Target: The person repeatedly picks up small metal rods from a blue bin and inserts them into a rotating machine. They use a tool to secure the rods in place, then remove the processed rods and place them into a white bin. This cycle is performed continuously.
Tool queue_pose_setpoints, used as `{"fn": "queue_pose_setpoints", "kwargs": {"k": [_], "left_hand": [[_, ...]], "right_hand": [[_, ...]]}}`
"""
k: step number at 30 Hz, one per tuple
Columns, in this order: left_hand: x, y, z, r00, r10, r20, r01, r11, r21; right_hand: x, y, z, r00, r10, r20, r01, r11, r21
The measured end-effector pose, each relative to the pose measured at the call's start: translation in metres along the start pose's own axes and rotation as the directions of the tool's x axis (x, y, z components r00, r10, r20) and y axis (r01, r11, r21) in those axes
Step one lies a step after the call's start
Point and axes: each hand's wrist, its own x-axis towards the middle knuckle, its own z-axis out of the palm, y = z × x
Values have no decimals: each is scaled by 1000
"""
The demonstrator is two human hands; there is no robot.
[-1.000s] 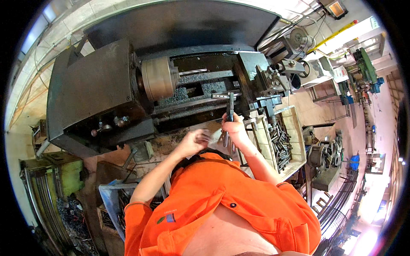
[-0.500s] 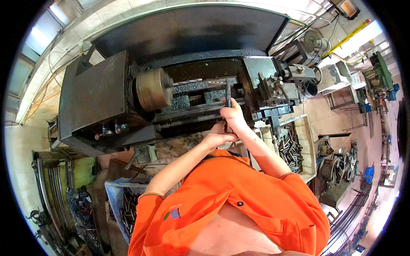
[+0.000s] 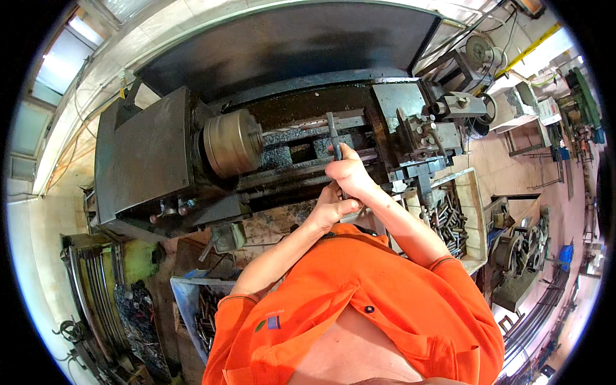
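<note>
A slim dark metal bar stands out from my two hands, its far end over the bed of a lathe. My right hand is closed around its middle. Nearer to my body, my left hand is closed on the bar's lower end, mostly hiding it. To the left of the bar is the lathe's round chuck, apart from my hands. On the right sits the carriage with its tool post. Grey metal chips lie in the bed below the bar's tip.
The lathe's boxy headstock fills the left side, with a dark splash guard behind. A pale tray of short metal pieces stands to my right. At lower left are a blue-lined bin and long upright bars.
The bar's far end has tipped a little to the left, both hands still closed on it. The whole view has shifted slightly, moving the lathe in the picture.
</note>
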Motion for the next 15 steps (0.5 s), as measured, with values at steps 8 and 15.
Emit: {"fn": "queue_pose_setpoints", "kwargs": {"k": [8,15], "left_hand": [[-29,17,-16,986,114,-119,-113,993,17],[-15,9,-16,994,108,-21,-109,993,-42]], "right_hand": [[24,18,46,981,-195,-1,188,950,-248],[16,14,29,998,42,-38,-41,998,46]]}}
